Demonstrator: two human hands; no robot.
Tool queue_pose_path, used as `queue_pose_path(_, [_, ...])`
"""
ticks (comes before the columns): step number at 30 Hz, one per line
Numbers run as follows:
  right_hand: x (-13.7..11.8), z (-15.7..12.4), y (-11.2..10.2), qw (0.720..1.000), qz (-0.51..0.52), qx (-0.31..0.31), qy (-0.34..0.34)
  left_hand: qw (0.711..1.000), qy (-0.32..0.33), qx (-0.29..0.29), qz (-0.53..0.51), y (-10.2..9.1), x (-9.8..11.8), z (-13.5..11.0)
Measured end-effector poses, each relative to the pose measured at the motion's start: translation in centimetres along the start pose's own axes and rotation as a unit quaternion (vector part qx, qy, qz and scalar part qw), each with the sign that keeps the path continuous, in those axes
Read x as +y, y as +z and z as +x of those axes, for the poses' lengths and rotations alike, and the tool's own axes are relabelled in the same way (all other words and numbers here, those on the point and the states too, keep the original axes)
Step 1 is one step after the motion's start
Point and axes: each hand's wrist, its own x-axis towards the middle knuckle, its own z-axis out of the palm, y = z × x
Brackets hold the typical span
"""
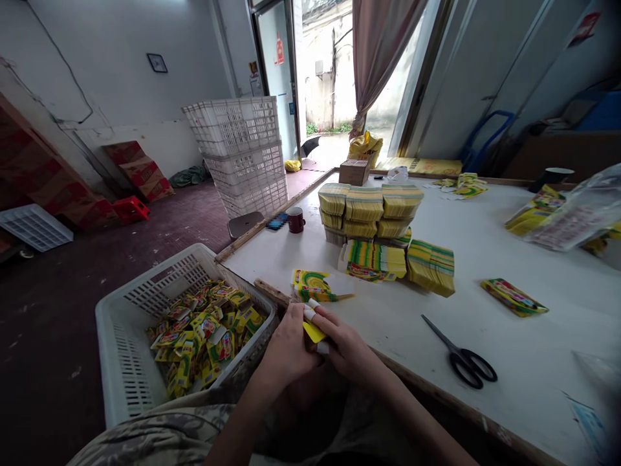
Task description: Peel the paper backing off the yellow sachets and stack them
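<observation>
Yellow carton held between your two hands at the table edge

The small yellow carton (315, 332) is in front of you, just over the wooden edge of the table, partly hidden by your fingers. Your left hand (290, 340) grips it from one side, fingers curled; your right hand (347, 340) pinches it from the other, with white coverings (313, 303) on some fingertips. The hands are close together, and whether they touch behind the carton you cannot tell from here.

Just beyond your fingertips, a few flat cartons (315, 285) lie on the white table (388, 323). To your left, beside the table, a white plastic basket (109, 336) holds a loose heap of small yellow cartons (208, 336).

Farther up the table stand stacked bundles (370, 210) of cartons, with green-striped bundles (376, 257) in front of them. To your right lie black-handled scissors (458, 356), blades pointing away from you, and a single flat carton (514, 298) beyond them.

A dark red mug (295, 221) stands near the table's left edge, and a brown box (354, 172) sits behind the bundles. On the floor past the basket rise stacked white crates (242, 145), near an open doorway with a tied curtain (378, 58).
</observation>
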Motion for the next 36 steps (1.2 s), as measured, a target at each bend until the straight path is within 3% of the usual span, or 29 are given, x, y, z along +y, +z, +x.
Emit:
queue_pose_path(5, [-0.3, 0.6, -0.1, 1.000, 0.000, -0.016, -0.011, 0.998, 0.011, -0.057, 0.019, -1.9, 0.1, 0.0])
queue_pose_path(10, [0.3, 0.1, 0.3, 1.000, 0.012, 0.024, -0.001, 0.996, 0.031, -0.063, 0.058, -3.0, -1.0, -0.9])
queue_pose_path(16, [0.2, -0.5, 1.6, 0.994, -0.044, -0.095, 0.027, 0.994, -0.022, -0.042, 0.102, -3.5, -1.4, -2.0])
queue_pose_path(23, [-1.3, 1.0, -1.3, 0.987, 0.000, -0.163, -0.003, 0.985, -0.054, -0.113, 0.118, -4.2, -1.5, -2.1])
queue_pose_path(31, [-0.2, -0.1, 0.6, 0.994, 0.025, -0.092, 0.052, 0.982, -0.045, -0.106, 0.149, -3.9, -1.4, -2.1])
queue_pose_path(36, [-0.3, 0.0, 0.2, 0.992, 0.040, -0.116, 0.044, 0.982, -0.035, -0.116, 0.144, -3.8, -2.1, -2.1])
